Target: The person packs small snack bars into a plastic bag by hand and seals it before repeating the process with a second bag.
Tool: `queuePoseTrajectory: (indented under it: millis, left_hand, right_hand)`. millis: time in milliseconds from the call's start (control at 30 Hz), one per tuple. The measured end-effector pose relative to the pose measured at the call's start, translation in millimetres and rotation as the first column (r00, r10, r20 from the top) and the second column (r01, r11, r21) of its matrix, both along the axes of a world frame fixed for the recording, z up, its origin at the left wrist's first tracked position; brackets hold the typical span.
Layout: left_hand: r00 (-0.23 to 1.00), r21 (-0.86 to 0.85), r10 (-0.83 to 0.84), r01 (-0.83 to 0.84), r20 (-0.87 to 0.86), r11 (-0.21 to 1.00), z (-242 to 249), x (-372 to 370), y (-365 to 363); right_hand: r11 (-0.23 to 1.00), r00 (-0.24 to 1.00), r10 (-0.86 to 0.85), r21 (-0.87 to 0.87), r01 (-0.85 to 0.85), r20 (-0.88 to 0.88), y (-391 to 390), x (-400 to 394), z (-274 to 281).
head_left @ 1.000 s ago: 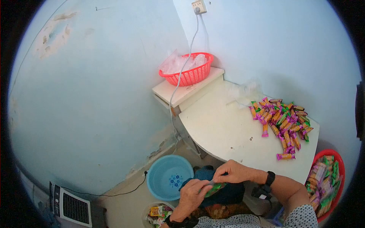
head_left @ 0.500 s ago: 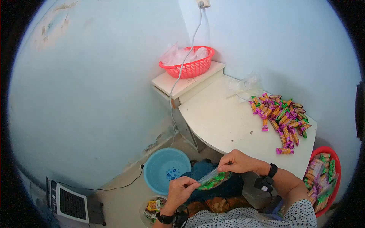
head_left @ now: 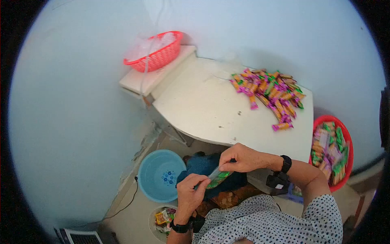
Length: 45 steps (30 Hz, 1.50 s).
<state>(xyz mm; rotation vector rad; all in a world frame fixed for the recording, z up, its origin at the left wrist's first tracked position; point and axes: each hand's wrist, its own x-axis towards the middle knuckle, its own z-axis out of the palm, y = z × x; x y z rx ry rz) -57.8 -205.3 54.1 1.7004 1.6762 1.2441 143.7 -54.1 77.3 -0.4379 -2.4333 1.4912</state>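
Clear candy bag (head_left: 217, 179) stays pinched by left hand (head_left: 192, 192) and right hand (head_left: 239, 157) — now nearer together

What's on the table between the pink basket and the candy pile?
Head view: bare white table between the pink basket and the candy pile.

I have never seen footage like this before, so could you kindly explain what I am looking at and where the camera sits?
There is no machine here: a person wears a camera on the head, looking forward and down, so the round, bent picture shows their own two hands. The left hand and right hand each have a grip on one small clear bag of green sweets, held over the lap. Ahead stands a white table with a pile of wrapped sweets in purple, orange and green. A red basket of clear bags sits on a ledge at the far corner. A red tub of filled packets stands at the right, and a blue basin on the floor.
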Motion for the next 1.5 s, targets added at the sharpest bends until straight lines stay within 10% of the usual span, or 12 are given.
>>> queuePoseTrajectory:
  millis: [167,367,600,833,1067,1200,1500]
  left_hand:
    - [0.999,0.007,-0.05,0.049,0.015,0.999,-1,8,4]
    - [0.988,-0.058,-0.15,0.151,0.023,0.987,4,7,5]
    - [0.944,0.033,-0.064,0.056,0.325,0.998,10,28,19]
    - [0.898,-0.062,-0.164,0.206,0.408,0.977,-13,28,26]
    - [0.935,-0.159,-0.079,0.142,0.347,0.977,-38,16,23]
    - [0.947,-0.189,-0.057,0.121,0.315,0.975,-47,10,22]
    - [0.93,-0.21,-0.024,0.108,0.366,0.972,-53,12,20]
  right_hand:
    - [0.979,0.954,-0.146,0.101,0.178,-0.263,-24,17,-16]
    - [0.982,0.971,-0.156,0.081,0.173,-0.182,-33,30,-31]
    - [0.792,0.841,-0.531,-0.414,0.449,-0.103,-48,73,12]
    - [0.328,0.283,-0.945,-0.437,0.838,-0.166,-42,207,49]
    - [-0.103,-0.311,-0.923,-0.632,0.768,-0.228,-53,403,25]
    - [-0.315,-0.512,-0.844,-0.629,0.711,-0.156,-65,443,20]
    - [-0.463,-0.532,-0.845,-0.573,0.677,0.054,-48,500,-52]
